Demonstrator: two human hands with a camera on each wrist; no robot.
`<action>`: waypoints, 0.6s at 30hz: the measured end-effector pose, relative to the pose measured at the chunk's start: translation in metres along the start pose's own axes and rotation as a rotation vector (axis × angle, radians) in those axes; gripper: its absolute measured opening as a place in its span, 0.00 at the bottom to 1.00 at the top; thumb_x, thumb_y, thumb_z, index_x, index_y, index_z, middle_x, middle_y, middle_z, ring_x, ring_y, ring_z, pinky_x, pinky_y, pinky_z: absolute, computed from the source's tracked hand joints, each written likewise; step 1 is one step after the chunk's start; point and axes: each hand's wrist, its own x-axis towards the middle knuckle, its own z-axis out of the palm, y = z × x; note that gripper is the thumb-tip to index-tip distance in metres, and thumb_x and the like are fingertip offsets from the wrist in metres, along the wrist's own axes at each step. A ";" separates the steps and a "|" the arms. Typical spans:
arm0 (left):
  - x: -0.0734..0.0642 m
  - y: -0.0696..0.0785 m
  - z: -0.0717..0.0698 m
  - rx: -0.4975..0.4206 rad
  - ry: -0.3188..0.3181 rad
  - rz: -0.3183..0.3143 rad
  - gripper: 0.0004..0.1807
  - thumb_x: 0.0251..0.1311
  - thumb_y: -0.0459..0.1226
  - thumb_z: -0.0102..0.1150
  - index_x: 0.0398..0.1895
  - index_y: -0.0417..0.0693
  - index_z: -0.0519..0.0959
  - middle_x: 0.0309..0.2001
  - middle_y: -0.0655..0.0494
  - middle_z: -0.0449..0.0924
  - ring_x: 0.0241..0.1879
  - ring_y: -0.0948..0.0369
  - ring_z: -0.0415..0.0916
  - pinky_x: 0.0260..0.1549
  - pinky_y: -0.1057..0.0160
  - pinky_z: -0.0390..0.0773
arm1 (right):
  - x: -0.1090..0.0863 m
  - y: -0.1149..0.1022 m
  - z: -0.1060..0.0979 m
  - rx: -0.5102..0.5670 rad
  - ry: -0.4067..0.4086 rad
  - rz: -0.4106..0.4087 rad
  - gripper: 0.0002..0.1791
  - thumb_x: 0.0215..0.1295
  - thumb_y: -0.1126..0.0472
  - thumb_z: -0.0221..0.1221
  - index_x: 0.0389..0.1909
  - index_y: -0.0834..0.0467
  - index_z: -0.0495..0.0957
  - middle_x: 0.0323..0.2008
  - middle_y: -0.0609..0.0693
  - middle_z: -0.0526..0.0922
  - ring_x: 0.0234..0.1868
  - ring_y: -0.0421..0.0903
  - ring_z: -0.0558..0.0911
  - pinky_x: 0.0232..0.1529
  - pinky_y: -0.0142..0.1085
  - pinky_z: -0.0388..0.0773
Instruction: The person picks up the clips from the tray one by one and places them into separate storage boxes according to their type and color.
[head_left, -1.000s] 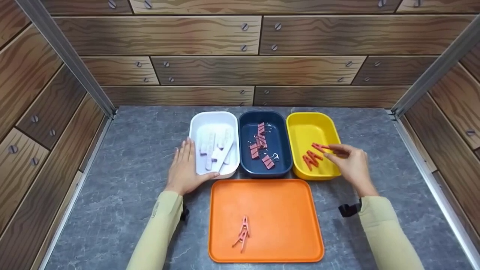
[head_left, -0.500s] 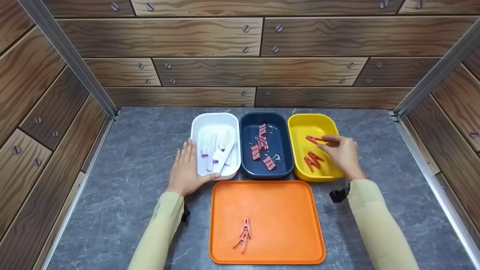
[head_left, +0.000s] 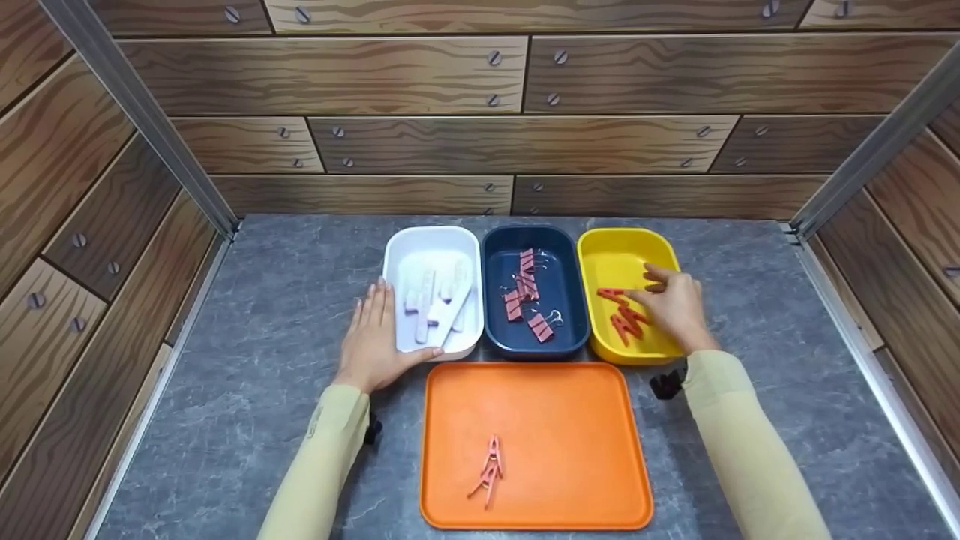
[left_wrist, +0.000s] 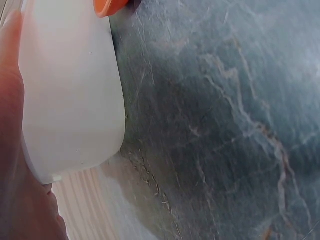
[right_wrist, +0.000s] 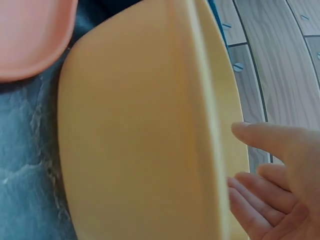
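My left hand [head_left: 371, 337] lies along the left side of a white bin [head_left: 433, 238], fingers straight, thumb across its front corner. Inside that bin are several pale, flat stick-like pieces [head_left: 425, 307]; their kind is unclear. Over the yellow bin [head_left: 626, 240] is my right hand [head_left: 671, 306], thumb and fingers apart with nothing between them. A red clothespin [head_left: 610, 295] lies in the bin just left of the thumb tip, beside two more red clothespins [head_left: 621, 327]. In the right wrist view the yellow wall hides the clothespins.
Between these bins stands a navy bin [head_left: 559, 240] with several pink binder clips [head_left: 527, 285]. In front, an orange tray [head_left: 570, 450] bears two pink clothespins [head_left: 491, 469], one overlapping the other. Wood-patterned walls [head_left: 420, 75] enclose the grey tabletop [head_left: 247, 337].
My right hand moved left over the yellow bin with a red clothespin and let it go above the other two. The left hand stayed at the white bin.
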 end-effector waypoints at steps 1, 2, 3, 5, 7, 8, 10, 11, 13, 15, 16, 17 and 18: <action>0.000 0.000 0.000 -0.001 0.001 0.000 0.77 0.44 0.83 0.49 0.81 0.35 0.38 0.81 0.40 0.34 0.79 0.48 0.32 0.76 0.52 0.34 | 0.000 0.000 0.000 -0.002 -0.010 0.004 0.34 0.67 0.58 0.68 0.71 0.65 0.70 0.61 0.65 0.79 0.58 0.60 0.81 0.57 0.50 0.79; 0.000 0.000 0.000 -0.002 0.003 0.001 0.77 0.44 0.83 0.49 0.81 0.35 0.39 0.81 0.40 0.34 0.79 0.48 0.33 0.76 0.52 0.35 | -0.001 0.000 0.000 -0.003 -0.017 0.008 0.34 0.68 0.58 0.68 0.71 0.65 0.70 0.62 0.65 0.78 0.59 0.60 0.80 0.58 0.50 0.79; 0.000 0.000 0.000 0.000 0.003 0.000 0.77 0.44 0.83 0.49 0.81 0.35 0.39 0.81 0.40 0.34 0.79 0.48 0.33 0.76 0.52 0.35 | -0.002 -0.001 0.000 -0.004 -0.023 0.011 0.34 0.68 0.58 0.68 0.71 0.65 0.70 0.62 0.65 0.78 0.59 0.61 0.79 0.58 0.50 0.79; 0.000 0.000 0.000 0.001 0.004 0.000 0.77 0.44 0.83 0.49 0.81 0.35 0.39 0.81 0.39 0.35 0.79 0.48 0.33 0.76 0.51 0.36 | -0.003 -0.002 -0.001 0.002 -0.026 0.018 0.33 0.68 0.57 0.67 0.70 0.65 0.71 0.62 0.65 0.78 0.60 0.61 0.79 0.59 0.50 0.78; 0.000 0.001 0.000 -0.002 0.004 -0.002 0.77 0.43 0.83 0.49 0.81 0.35 0.39 0.81 0.39 0.35 0.79 0.48 0.33 0.76 0.51 0.36 | -0.005 -0.003 -0.002 0.006 -0.015 0.010 0.32 0.68 0.58 0.67 0.69 0.66 0.72 0.62 0.64 0.78 0.60 0.61 0.79 0.59 0.51 0.78; 0.000 0.001 0.000 -0.002 0.001 -0.003 0.77 0.43 0.83 0.49 0.81 0.35 0.39 0.81 0.39 0.35 0.79 0.48 0.33 0.76 0.52 0.35 | -0.007 -0.004 -0.002 0.006 -0.007 0.004 0.31 0.68 0.57 0.67 0.69 0.65 0.73 0.61 0.64 0.79 0.59 0.60 0.80 0.59 0.51 0.78; -0.001 0.001 0.000 -0.004 -0.002 -0.006 0.77 0.44 0.83 0.50 0.81 0.35 0.39 0.81 0.40 0.35 0.80 0.48 0.33 0.76 0.53 0.34 | -0.008 -0.004 -0.003 0.010 0.020 -0.029 0.31 0.67 0.58 0.68 0.67 0.66 0.75 0.59 0.64 0.80 0.57 0.61 0.81 0.58 0.51 0.79; -0.001 0.001 0.000 -0.005 -0.004 -0.007 0.77 0.44 0.83 0.51 0.81 0.35 0.39 0.81 0.40 0.34 0.80 0.48 0.33 0.76 0.53 0.34 | -0.010 -0.005 -0.004 0.014 0.032 -0.046 0.30 0.67 0.59 0.69 0.66 0.67 0.75 0.58 0.65 0.81 0.57 0.61 0.81 0.58 0.52 0.79; -0.001 0.001 -0.001 -0.006 -0.004 -0.007 0.77 0.44 0.82 0.51 0.81 0.35 0.39 0.81 0.41 0.34 0.80 0.48 0.32 0.76 0.53 0.33 | -0.012 -0.006 -0.004 0.011 0.052 -0.081 0.30 0.66 0.59 0.69 0.65 0.67 0.76 0.57 0.65 0.82 0.55 0.61 0.82 0.57 0.53 0.79; -0.001 0.001 -0.001 -0.005 -0.003 -0.004 0.77 0.44 0.82 0.52 0.81 0.35 0.39 0.81 0.40 0.34 0.80 0.48 0.32 0.76 0.53 0.33 | -0.015 -0.008 -0.004 0.014 0.062 -0.106 0.30 0.65 0.58 0.70 0.64 0.68 0.77 0.56 0.66 0.82 0.55 0.61 0.82 0.57 0.53 0.79; -0.001 0.001 -0.001 -0.004 -0.004 -0.002 0.77 0.45 0.82 0.52 0.81 0.35 0.39 0.81 0.40 0.34 0.80 0.48 0.32 0.76 0.53 0.33 | -0.017 -0.008 -0.005 0.011 0.062 -0.108 0.29 0.66 0.58 0.70 0.64 0.68 0.77 0.56 0.65 0.82 0.56 0.61 0.82 0.57 0.53 0.79; -0.001 0.001 -0.001 -0.001 -0.003 0.001 0.77 0.45 0.82 0.52 0.81 0.35 0.39 0.81 0.40 0.34 0.80 0.48 0.32 0.76 0.53 0.33 | -0.018 -0.009 -0.005 0.009 0.060 -0.109 0.29 0.66 0.57 0.69 0.64 0.68 0.77 0.57 0.65 0.82 0.56 0.60 0.81 0.57 0.53 0.79; -0.001 0.001 -0.001 0.003 -0.001 0.003 0.77 0.45 0.82 0.51 0.81 0.34 0.39 0.81 0.39 0.34 0.79 0.48 0.32 0.76 0.53 0.33 | -0.020 -0.009 -0.006 0.006 0.061 -0.110 0.29 0.66 0.56 0.69 0.64 0.68 0.77 0.57 0.65 0.82 0.57 0.60 0.81 0.58 0.52 0.79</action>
